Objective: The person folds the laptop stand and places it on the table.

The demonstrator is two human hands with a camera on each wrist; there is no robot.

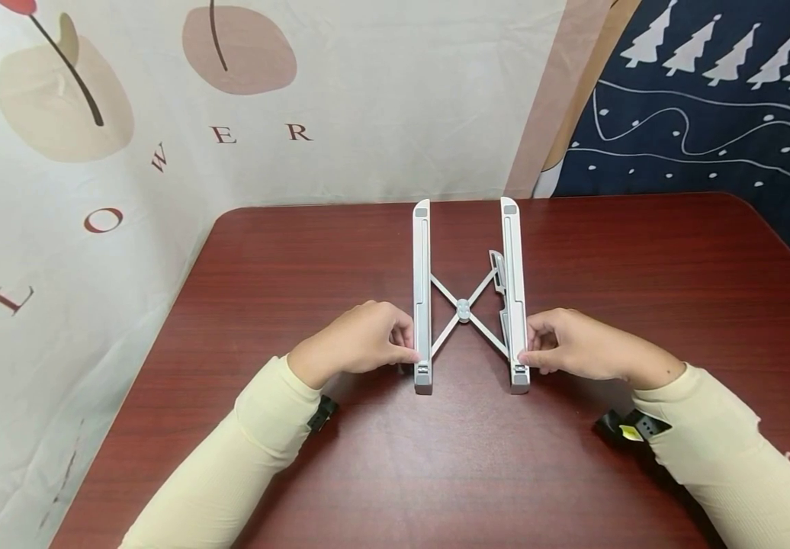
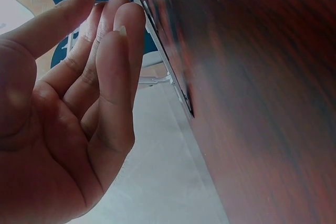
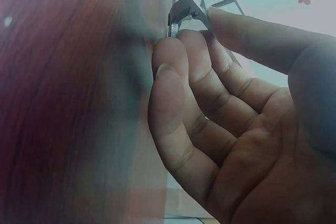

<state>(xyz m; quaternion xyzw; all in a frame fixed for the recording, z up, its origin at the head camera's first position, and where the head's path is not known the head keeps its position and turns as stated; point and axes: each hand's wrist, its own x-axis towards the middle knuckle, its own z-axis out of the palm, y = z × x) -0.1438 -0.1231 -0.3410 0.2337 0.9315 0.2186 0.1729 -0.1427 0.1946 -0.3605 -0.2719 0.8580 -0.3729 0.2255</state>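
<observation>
A silver folding laptop stand [image 1: 422, 290] is on the table in the head view, its two long rails roughly parallel and joined by an X of thin bars with a round hub [image 1: 463, 309]. My left hand [image 1: 362, 338] pinches the left rail close to its near end, thumb on top. On the other side, my right hand [image 1: 590, 345] grips the right rail [image 1: 513, 282] at the same height. A grey bracket [image 1: 498, 271] sticks out inside the right rail. Both wrist views show curled fingers at the stand's edge; the fingertips' contact is partly hidden.
The stand rests on a dark red wooden table [image 1: 285, 267] with rounded far corners. Behind it hangs a pale printed cloth [image 1: 381, 99], and a navy cloth with white trees [image 1: 697, 137] is at the right. A dark wrist device [image 1: 322, 412] shows below the left cuff.
</observation>
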